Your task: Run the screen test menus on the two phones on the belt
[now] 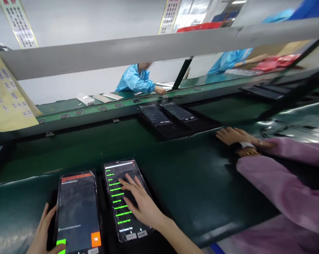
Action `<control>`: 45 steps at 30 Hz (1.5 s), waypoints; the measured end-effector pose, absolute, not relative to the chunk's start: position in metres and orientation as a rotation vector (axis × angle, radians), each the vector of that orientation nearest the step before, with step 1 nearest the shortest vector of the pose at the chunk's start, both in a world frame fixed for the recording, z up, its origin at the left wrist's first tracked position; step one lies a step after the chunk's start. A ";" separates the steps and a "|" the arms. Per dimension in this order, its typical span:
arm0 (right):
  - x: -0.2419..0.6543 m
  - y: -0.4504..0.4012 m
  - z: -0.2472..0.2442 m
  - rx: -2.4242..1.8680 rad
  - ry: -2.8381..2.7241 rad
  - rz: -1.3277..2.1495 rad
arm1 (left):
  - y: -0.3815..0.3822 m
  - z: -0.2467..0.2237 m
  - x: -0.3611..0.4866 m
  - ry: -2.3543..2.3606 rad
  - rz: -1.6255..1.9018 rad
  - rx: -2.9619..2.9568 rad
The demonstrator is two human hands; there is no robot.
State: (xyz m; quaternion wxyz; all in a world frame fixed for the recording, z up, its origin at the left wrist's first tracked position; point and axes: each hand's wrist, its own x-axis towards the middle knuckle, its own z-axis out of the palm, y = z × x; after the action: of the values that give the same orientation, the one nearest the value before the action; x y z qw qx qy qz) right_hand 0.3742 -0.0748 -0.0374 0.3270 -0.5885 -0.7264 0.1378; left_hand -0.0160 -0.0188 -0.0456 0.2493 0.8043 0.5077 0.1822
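Observation:
Two tablets with lit screens lie side by side in a black tray [103,211] in front of me. My left hand [44,233] is at the left edge of the left tablet [78,204], fingers apart along its side and thumb over the green button at the lower corner. An orange "Fail" button shows at that screen's lower right. Over the right tablet [124,229], which lists test names mostly in green, my right hand [142,204] is spread open. Its fingertips are at the middle of the screen; whether they touch the glass I cannot tell.
Another black tray [175,132] with two tablets sits on the green line ahead. At right, a co-worker's pink-sleeved arms [281,173] rest on the bench. Small parts line a ledge [90,118]; a person in blue [135,79] works behind it. A grey bar [122,49] crosses above.

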 end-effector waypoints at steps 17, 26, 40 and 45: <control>0.369 -0.087 -0.037 -1.207 -1.974 0.098 | -0.016 -0.041 0.003 1.470 0.537 2.373; 0.372 -0.090 -0.041 -1.182 -2.075 -0.010 | 0.006 -0.016 0.011 1.411 0.486 2.476; 0.378 -0.088 -0.053 -1.242 -2.011 -0.015 | 0.043 -0.032 0.023 1.368 0.484 2.719; 0.378 -0.087 -0.054 -1.262 -2.006 0.016 | 0.042 -0.033 0.025 1.367 0.619 2.637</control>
State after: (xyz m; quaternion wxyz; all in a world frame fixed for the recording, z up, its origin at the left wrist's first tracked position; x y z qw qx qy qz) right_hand 0.3784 -0.0875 -0.0536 0.3763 -0.4933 -0.7842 0.0064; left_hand 0.0252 0.0423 -0.0325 0.0537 0.8679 0.4499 0.2037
